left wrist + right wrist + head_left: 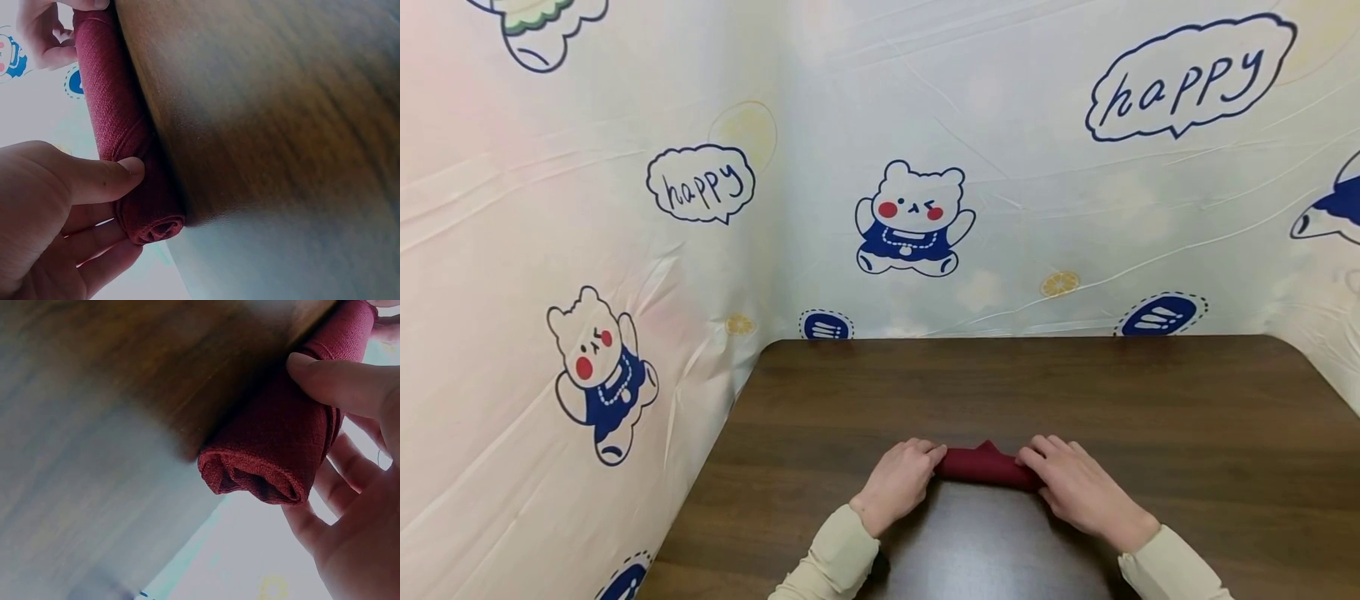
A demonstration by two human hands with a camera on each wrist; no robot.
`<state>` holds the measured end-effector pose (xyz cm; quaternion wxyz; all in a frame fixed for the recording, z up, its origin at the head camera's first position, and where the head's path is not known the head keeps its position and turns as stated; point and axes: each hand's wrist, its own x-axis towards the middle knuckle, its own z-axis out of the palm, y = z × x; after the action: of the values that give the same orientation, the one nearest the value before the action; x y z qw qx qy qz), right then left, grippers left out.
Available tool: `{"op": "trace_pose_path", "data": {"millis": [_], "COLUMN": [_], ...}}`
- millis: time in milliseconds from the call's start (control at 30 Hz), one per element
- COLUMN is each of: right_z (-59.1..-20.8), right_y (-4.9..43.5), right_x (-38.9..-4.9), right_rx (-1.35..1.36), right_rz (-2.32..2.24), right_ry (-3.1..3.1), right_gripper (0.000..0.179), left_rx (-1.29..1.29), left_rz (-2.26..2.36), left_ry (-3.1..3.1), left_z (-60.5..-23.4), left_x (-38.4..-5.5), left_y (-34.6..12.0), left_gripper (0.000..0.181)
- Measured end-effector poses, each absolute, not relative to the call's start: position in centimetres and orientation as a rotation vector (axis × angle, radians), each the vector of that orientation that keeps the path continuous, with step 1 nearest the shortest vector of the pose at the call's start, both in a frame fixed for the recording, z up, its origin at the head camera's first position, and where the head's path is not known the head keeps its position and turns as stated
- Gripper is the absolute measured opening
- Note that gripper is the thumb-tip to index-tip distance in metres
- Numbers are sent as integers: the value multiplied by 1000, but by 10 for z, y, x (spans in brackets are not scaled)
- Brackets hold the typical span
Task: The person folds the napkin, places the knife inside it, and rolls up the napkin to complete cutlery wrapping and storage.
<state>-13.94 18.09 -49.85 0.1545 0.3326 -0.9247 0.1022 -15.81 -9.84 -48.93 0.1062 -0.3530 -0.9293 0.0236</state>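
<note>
A dark red cloth (985, 467), rolled into a tube, lies across the brown wooden table. At its left end my left hand (901, 479) grips the roll, thumb on the near side and fingers behind. My right hand (1078, 487) holds the other end the same way. The left wrist view shows a tight spiral at the end of the rolled cloth (156, 228), beside the left thumb. In the right wrist view the end of the cloth (256, 469) looks wider and looser, with folded layers. A small pointed corner of fabric sticks up behind the roll's middle.
The wooden table (1000, 387) has rounded far corners. A pale curtain (1030, 192) printed with bears and the word "happy" hangs behind it and along the left side. Light reflects off the tabletop near the front.
</note>
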Motion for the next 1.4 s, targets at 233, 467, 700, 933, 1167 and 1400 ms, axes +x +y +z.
{"op": "trace_pose_path", "data": {"millis": [233,467,700,933,1167,1400], "right_z": [-498,-498,-495,-493,-490,-488], "right_y": [182,184,185,188,190,192], "right_x": [-141,-142,-142,-143,-145,-148], "right_rx": [974,986,991,964,956,956], "right_rz": [289,328,382,455,530,589], "right_ry": [-2635,-2630,-2656,-2710,-2768,-2811], "right_gripper": [39,40,37,36,34,33], "left_rx": [-1040,-1035,-1035,-1039,-1039,-1044], "left_rz": [63,51,51,48,58,40], "left_ry": [-2717,-2731,-2723,-2716,-2717,-2706], "left_z": [-489,-489,-490,-490,-491,-493], "left_x": [-159,-159,-159,-159,-160,-161], "left_y": [-98,-97,-98,-97,-97,-98], "left_gripper": [26,24,22,21,23,23]}}
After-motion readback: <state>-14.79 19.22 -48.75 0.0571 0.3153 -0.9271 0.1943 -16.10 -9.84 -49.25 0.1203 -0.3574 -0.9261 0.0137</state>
